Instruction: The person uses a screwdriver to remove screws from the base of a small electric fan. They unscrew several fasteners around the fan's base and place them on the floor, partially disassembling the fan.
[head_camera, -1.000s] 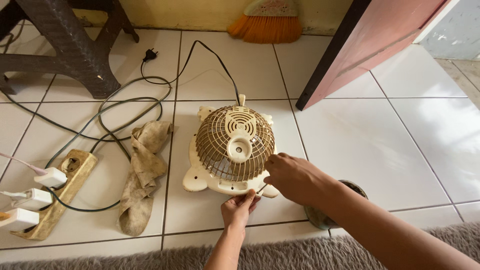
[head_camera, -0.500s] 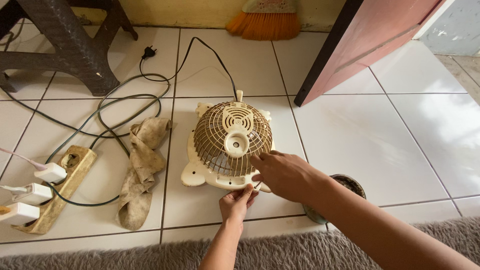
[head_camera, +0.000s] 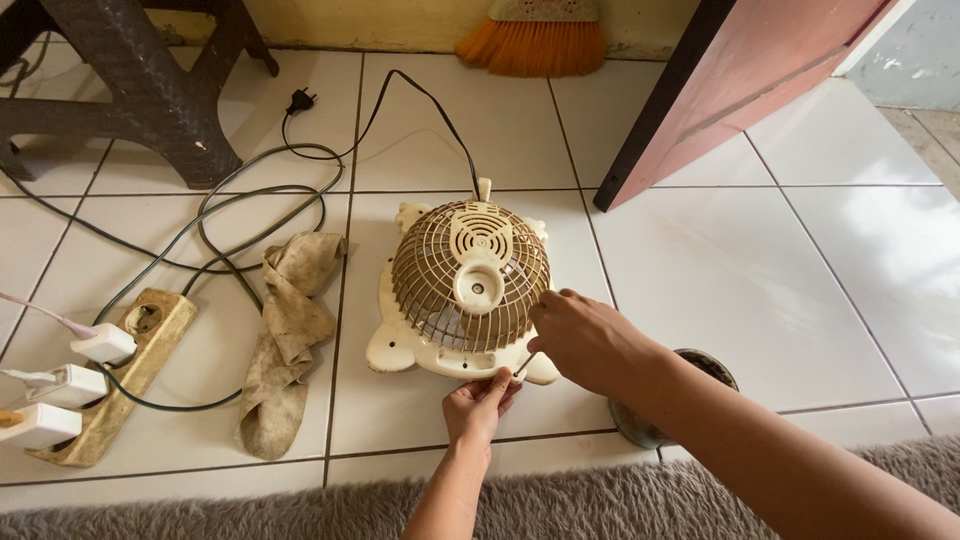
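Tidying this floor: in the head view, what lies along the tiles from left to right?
Power strip → dirty rag → small fan → right hand → dark bowl.

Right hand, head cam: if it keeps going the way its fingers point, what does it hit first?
The right hand points left, fingertips already at the wire grille of the cream fan lying on the tile floor. Going on, it would likely meet the grille first, though depth is unclear.
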